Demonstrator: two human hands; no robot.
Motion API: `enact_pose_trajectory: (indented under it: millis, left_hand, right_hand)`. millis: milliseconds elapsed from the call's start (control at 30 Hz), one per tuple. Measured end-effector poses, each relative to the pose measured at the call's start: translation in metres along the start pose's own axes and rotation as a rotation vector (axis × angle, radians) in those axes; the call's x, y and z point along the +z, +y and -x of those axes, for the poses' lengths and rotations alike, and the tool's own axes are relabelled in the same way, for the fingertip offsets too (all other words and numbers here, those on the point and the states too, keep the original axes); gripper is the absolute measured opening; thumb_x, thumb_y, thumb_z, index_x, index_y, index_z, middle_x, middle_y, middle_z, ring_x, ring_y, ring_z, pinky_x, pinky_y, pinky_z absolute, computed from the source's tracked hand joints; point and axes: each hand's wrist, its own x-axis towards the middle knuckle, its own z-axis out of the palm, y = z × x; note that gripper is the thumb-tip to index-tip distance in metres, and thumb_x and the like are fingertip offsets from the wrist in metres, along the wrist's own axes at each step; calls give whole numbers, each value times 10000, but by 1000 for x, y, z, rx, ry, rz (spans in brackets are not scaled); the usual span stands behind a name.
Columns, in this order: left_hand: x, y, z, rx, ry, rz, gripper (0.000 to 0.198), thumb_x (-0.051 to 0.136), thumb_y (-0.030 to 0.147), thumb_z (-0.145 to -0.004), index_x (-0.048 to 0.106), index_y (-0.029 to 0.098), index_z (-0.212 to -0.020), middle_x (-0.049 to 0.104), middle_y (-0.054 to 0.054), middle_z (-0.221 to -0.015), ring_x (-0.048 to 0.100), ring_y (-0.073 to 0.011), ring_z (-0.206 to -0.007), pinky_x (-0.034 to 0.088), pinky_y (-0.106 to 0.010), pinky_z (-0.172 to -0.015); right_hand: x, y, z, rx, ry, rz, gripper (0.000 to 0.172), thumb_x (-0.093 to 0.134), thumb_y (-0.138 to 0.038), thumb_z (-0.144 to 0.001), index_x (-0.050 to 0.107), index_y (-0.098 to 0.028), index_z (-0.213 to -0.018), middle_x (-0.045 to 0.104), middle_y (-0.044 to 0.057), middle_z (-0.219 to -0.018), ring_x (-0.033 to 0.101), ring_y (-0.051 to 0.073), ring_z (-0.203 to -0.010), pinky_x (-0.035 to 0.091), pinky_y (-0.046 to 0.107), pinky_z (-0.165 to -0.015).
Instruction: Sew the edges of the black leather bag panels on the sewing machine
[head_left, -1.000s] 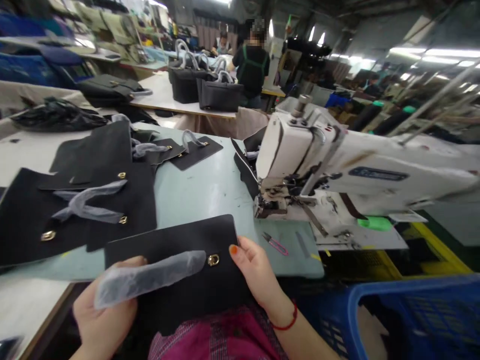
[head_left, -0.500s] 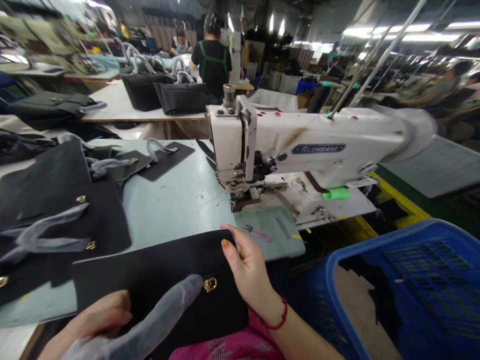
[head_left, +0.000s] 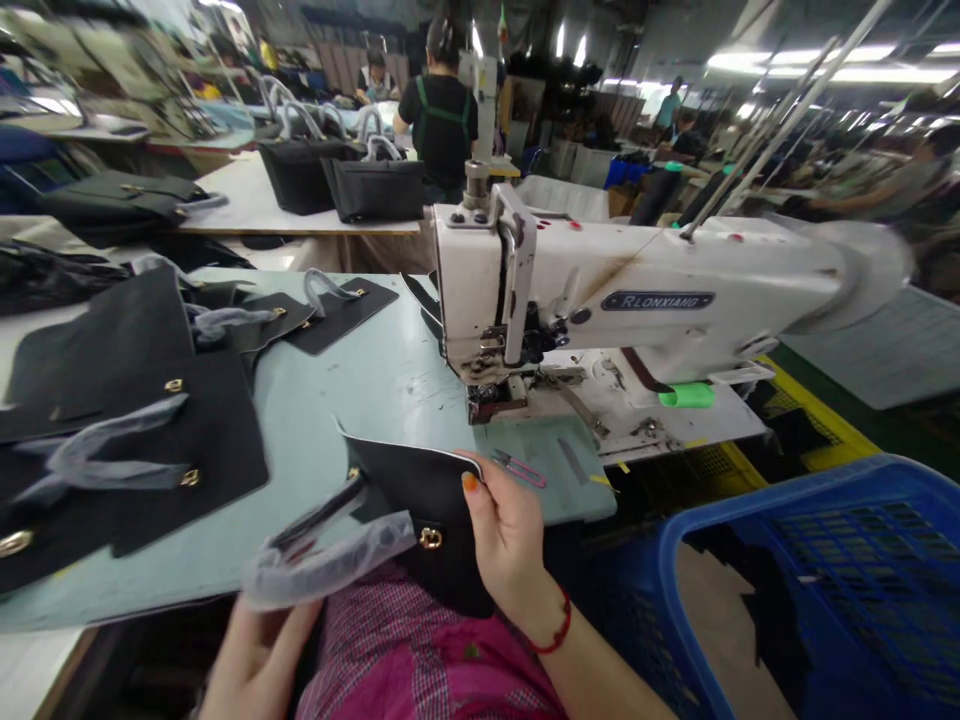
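Black panel [head_left: 420,490] overlaps near edge of tabletop [head_left: 360,385], upper right corner pinched by right hand [head_left: 510,530], likely to steady it, while left hand [head_left: 259,645] is at the wrapped handle [head_left: 330,570], cannot tell whether gripping or just touching

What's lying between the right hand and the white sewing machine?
In the head view, pink-handled snips lie on the pale green tabletop between the right hand and the sewing machine.
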Motion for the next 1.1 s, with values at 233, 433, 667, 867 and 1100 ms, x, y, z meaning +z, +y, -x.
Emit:
enact_pose_trajectory:
  millis: [233, 433, 667, 867, 1100]
  left_hand:
    - [71, 16, 25, -506, -531, 960, 511, 575, 615, -870, 699, 247, -1202, 558, -124, -1453, 379, -370, -1441, 298, -575, -1175]
    - [112, 64, -6, -496, -137, 1048, 467, 725, 462, -793, 715, 115, -1105, 754, -137, -1083, 707, -275, -1041, 581, -335, -940]
    - [109, 81, -54, -303, -84, 679, 476, 856, 319, -638, 677, 151, -1046, 774, -72, -902, 745, -257, -819, 623, -298, -666]
    - [122, 91, -93, -256, -158, 515, 459, 859, 343, -626, 669, 160, -1002, 741, -34, -782, 712, -203, -674, 565, -246, -549]
    - [143, 96, -136, -281, -229, 403, 533, 850, 393, -622, 628, 159, -1045, 727, -30, -810, 631, -143, -533, 495, -223, -439]
  right_hand:
    - [27, -5, 17, -283, -112, 46, 335, 470, -147, -985, 619, -196, -1282, 758, 72, -1058, 735, 170, -900, 574, 246, -841]
    - [39, -8, 28, 189, 19, -125, 265, 479, -239, -1004, 726, -208, -1094, 749, 61, -1025, 720, 180, -918, 578, 250, -820]
    - [11, 13, -9, 499, -182, -198, 314, 534, -389, -972, 698, -162, -830, 688, 32, -700, 647, 133, -573, 487, 189, -496]
    - [6, 39, -41, 566, -217, -98, 302, 571, -349, -924, 590, -167, -684, 653, 12, -599, 607, 102, -478, 433, 169, -467]
    - [7, 66, -60, 639, -171, -180, 379, 556, -440, -930, 544, -176, -657, 561, -29, -512, 525, 77, -393, 376, 167, -410]
